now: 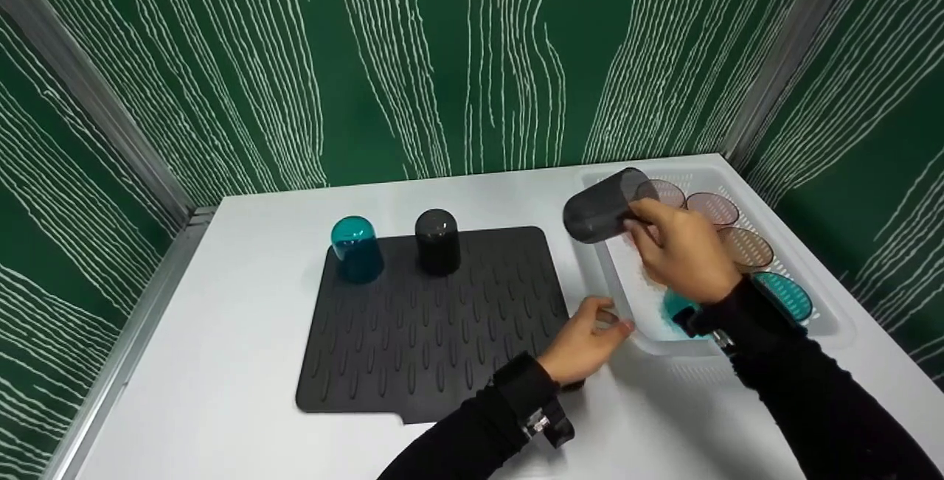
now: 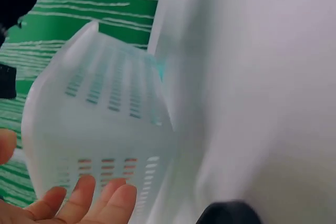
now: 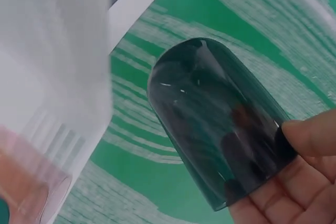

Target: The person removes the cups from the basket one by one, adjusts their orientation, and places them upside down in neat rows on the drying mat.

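Observation:
My right hand (image 1: 686,251) pinches a dark grey see-through cup (image 1: 599,209) by its rim, thumb on the outside and fingers reaching in at the mouth. The cup is tipped on its side above the left edge of the white basket (image 1: 627,310), its rounded base pointing left. In the right wrist view the same cup (image 3: 210,119) fills the middle. My left hand (image 1: 586,343) holds nothing; its loosely bent fingers (image 2: 118,203) are close to the basket's slotted side wall. On the black ribbed mat (image 1: 442,332) stand a teal cup (image 1: 358,248) and another dark grey cup (image 1: 437,240), both upside down.
Inside the basket several see-through cups stand mouth up: pink (image 1: 713,209), amber (image 1: 745,248) and teal (image 1: 785,296) ones among them. The white table (image 1: 206,332) is bounded by green walls with white wavy lines (image 1: 472,60) at the back and both sides.

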